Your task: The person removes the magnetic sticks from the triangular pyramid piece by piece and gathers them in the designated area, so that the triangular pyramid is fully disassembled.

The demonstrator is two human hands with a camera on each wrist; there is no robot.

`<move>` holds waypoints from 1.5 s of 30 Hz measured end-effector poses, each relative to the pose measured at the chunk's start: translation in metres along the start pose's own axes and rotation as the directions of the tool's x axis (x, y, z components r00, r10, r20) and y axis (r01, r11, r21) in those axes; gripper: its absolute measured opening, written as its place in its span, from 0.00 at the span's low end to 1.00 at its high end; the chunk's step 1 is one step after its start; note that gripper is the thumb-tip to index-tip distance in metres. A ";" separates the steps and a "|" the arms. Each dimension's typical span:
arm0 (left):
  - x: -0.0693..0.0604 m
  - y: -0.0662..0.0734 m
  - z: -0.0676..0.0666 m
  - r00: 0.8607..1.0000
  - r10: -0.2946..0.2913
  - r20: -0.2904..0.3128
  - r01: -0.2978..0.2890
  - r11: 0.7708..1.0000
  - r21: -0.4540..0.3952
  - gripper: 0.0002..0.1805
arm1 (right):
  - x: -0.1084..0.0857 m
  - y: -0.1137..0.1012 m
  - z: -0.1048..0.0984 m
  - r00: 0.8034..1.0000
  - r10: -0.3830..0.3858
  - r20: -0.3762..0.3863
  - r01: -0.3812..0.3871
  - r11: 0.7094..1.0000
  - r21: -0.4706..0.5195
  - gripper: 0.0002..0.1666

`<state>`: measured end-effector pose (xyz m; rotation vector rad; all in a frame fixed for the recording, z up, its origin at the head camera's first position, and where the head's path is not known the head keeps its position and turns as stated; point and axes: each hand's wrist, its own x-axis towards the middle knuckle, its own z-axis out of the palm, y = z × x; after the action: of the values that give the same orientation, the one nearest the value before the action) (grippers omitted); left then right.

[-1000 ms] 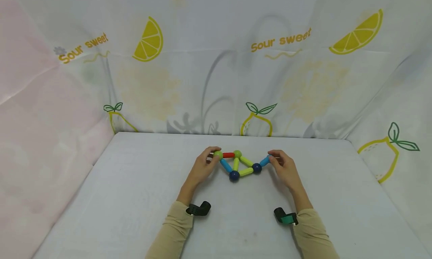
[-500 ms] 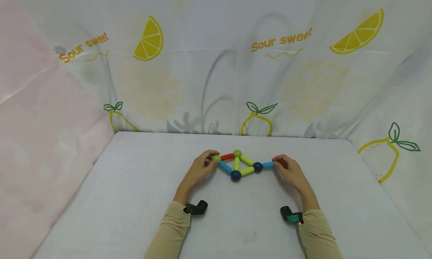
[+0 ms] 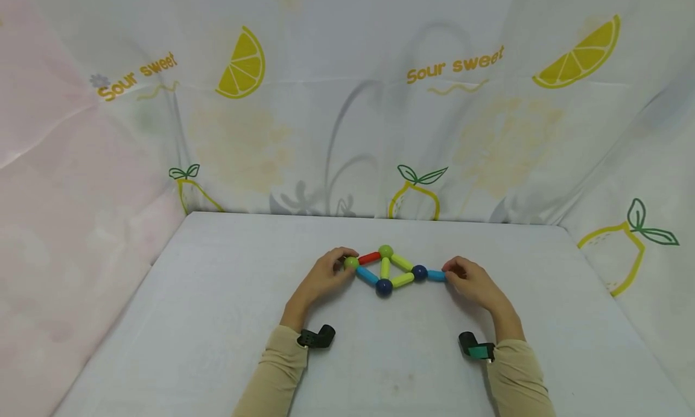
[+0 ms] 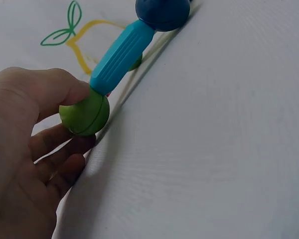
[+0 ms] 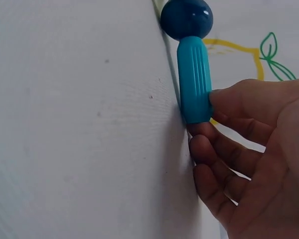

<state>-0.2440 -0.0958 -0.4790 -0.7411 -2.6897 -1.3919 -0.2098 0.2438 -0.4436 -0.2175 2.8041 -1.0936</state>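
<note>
A toy frame of coloured rods and balls lies between the hands in the head view. My left hand [image 3: 324,277] pinches the green ball [image 4: 84,113] at its left corner. From that ball a red rod [image 3: 370,258] runs to another green ball [image 3: 386,251], and a blue rod [image 4: 122,57] runs to a dark blue ball [image 3: 383,288]. Yellow-green rods [image 3: 402,280] link these with a second dark blue ball [image 3: 420,273]. Off that one a blue rod [image 5: 194,82] sticks out to the right, its free end pinched by my right hand [image 3: 476,282].
The frame and both hands are over the white table [image 3: 233,320]. A white cloth [image 3: 336,115] printed with lemons hangs behind the table's back edge. Each wrist wears a dark strapped device, the left one [image 3: 317,337] and the right one [image 3: 476,347].
The right blue rod has swung from slanting up to nearly level as my right hand moved right and nearer. My left hand, still on the green ball, has come slightly nearer.
</note>
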 end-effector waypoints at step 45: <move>-0.003 0.004 0.017 0.995 0.094 0.046 -0.091 0.994 -0.064 0.17 | 0.053 -0.090 0.073 0.839 -0.537 0.087 0.534 0.781 -0.325 0.09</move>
<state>-0.2365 -0.0819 -0.4862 -0.9039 -2.6205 -1.4600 -0.2413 0.1205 -0.4395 -1.1107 2.9979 -0.6577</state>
